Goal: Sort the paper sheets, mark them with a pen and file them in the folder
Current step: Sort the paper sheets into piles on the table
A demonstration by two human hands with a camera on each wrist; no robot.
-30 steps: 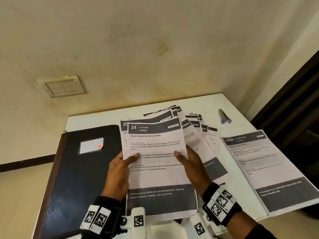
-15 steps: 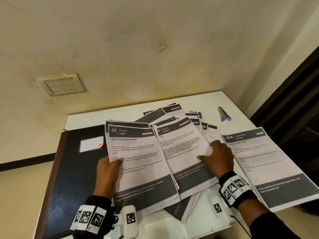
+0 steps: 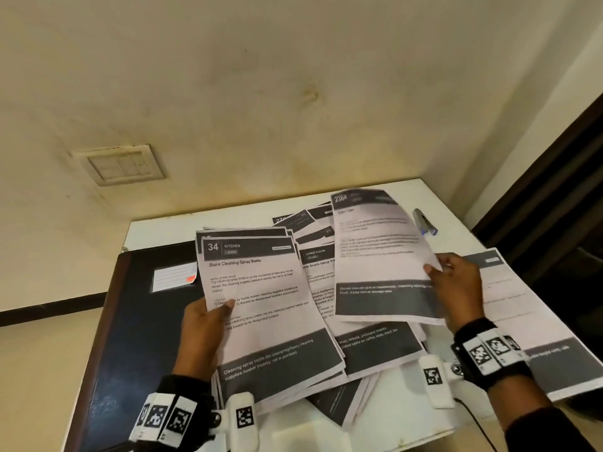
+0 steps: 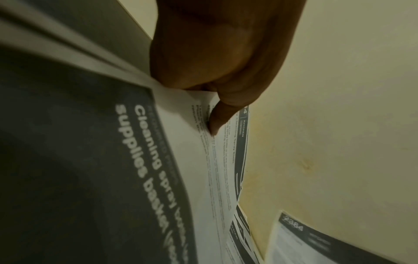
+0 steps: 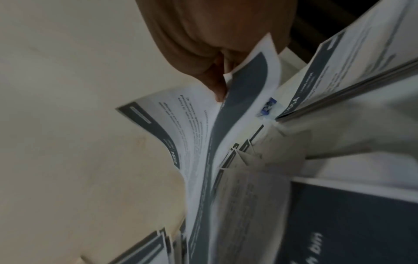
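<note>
On the white table, take the dark folder as your landmark: it lies closed and flat at the table's left side, with a small lined label on its cover. Right of the folder, partly over its right edge, your left hand grips a small stack of sheets whose top page reads "34 KITCHEN – Store Cleaning Spray Bottle"; the thumb presses on the printed face and the fingers are curled behind the stack, out of sight. Further right of the folder, your right hand pinches a single sheet by its right edge, thumb on top, and holds it lifted and slightly curved above the loose fanned pile of sheets spread across the middle of the table. The lifted sheet is blurred, with a number starting "23" in its dark header. Farthest right from the folder, a separate stack lies flat and reaches past the table's right edge, partly under your right wrist. Beyond that stack, towards the wall, a pen with a blue band lies on the bare tabletop, apart from both hands. Above the folder, a switch plate is set into the cream wall.
</note>
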